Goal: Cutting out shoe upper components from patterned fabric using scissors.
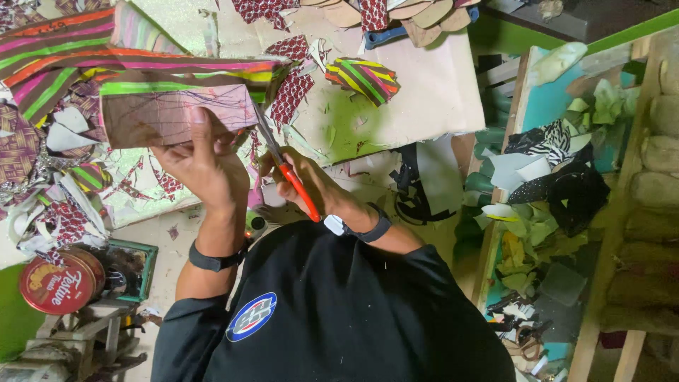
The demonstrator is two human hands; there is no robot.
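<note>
Black-shirted and bent over a scrap-strewn tabletop point(424, 85), a person is cutting striped fabric point(170, 106). Left hand point(201, 166) is closing its grip around the brown-backed piece, while right hand point(304, 180) is clasping red-handled scissors point(286, 170), blades meeting the fabric's edge.

One pair of scissors point(286, 170) and one round red tin point(56, 285) show. Two hands, each wrist wearing one dark band.
</note>
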